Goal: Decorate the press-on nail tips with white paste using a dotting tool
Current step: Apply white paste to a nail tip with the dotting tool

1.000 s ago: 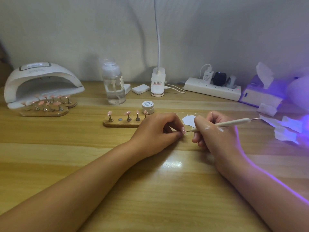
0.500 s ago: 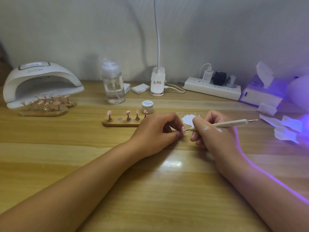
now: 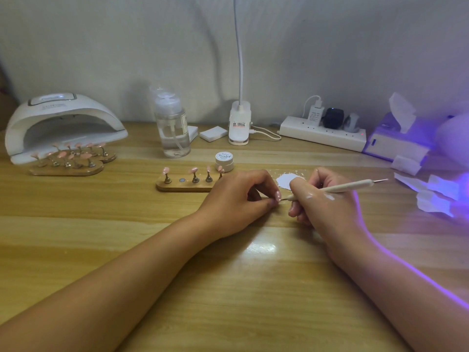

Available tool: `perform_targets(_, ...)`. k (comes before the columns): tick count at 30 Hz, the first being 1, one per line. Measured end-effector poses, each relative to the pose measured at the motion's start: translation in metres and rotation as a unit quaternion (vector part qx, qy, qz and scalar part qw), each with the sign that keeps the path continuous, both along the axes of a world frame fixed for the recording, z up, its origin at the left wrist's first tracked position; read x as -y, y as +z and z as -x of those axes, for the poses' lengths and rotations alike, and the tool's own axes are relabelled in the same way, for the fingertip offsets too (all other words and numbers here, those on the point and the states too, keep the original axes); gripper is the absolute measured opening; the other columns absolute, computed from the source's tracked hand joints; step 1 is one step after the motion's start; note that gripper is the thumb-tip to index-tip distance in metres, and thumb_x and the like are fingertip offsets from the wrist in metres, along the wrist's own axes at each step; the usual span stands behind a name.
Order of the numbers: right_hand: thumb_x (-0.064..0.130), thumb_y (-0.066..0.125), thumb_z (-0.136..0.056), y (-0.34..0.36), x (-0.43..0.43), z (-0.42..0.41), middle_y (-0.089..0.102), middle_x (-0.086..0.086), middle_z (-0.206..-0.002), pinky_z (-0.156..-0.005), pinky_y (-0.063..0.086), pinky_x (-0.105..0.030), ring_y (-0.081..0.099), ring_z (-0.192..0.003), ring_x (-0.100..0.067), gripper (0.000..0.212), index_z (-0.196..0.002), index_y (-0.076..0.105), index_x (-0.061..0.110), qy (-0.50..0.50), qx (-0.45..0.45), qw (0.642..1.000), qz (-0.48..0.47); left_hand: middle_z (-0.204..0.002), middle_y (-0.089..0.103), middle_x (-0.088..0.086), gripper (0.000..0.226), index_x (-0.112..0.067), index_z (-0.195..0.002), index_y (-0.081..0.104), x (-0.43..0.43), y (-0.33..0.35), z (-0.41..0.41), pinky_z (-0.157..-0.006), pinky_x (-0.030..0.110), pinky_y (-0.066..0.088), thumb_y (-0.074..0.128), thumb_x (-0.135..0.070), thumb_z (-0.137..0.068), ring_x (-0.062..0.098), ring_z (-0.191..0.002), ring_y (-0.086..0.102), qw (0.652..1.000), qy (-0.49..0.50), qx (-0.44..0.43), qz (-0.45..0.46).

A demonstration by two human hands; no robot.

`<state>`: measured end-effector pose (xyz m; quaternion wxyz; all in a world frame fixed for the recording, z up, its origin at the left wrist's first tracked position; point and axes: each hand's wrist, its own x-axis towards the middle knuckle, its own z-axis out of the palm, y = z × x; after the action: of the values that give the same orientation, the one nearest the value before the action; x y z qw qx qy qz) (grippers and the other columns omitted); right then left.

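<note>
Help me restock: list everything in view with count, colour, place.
nail lamp: one, white, back left
far stands: two, wooden, at nail lamp's mouth
pump bottle: one, clear, back centre
pads: two, white, beside bottle
desk lamp: one, white, back centre
power strip: one, white, back right
tissue box: one, white, far right
wipes: several, white, right edge
paste jar: one, white, behind near stand
near stand: one, wooden, centre, four pink tips
paste patch: one, white, right of near stand
nail tip: one, pink, left fingertips
dotting tool: one, pale, pointing at nail tip
left hand: one, pinching nail tip
right hand: one, gripping dotting tool
</note>
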<state>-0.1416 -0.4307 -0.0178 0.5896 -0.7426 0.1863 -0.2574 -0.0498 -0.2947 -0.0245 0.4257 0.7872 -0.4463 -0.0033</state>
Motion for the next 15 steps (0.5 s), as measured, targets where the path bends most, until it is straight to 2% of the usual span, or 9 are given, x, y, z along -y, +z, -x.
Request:
perform_targets(5,0.029,0.057,-0.062,-0.0004,0.0003,-0.0008,0.064,-0.006,-0.048,-0.045,0.041,-0.028,0.051,-0.04,-0.009,0.014,-0.051,0.049,0.025,0.002,-0.002,1.0,0.003,-0.078,0.068,-0.023,0.015,-0.026,-0.084,0.068,0.0003,-0.0003,0.0002,-0.062,0.017,0.043,0.074,-0.012,-0.084,0.004,-0.063,0.061,1.0,0.002,-0.001,0.003)
perform_targets(10,0.027,0.057,-0.062,-0.0004,0.0002,-0.0004,0.064,-0.006,-0.048,-0.044,0.04,-0.027,0.05,-0.039,-0.009,0.017,-0.057,0.043,0.02,0.0,0.003,1.0,0.004,-0.074,0.065,-0.025,0.015,-0.026,-0.084,0.068,-0.0004,-0.0001,0.0008,-0.061,0.015,0.039,0.073,-0.012,-0.084,0.001,-0.061,0.058,1.0,0.002,-0.004,0.001)
perform_targets(15,0.028,0.058,-0.063,0.0002,0.0005,-0.0013,0.062,-0.005,-0.046,-0.044,0.039,-0.026,0.049,-0.038,-0.009,0.019,-0.055,0.042,0.021,-0.007,0.011,1.0,-0.009,-0.072,0.064,-0.028,0.013,-0.024,-0.085,0.069,0.0,0.0003,0.0009,-0.06,0.013,0.037,0.073,-0.012,-0.085,0.0,-0.059,0.057,1.0,0.0,-0.002,0.002)
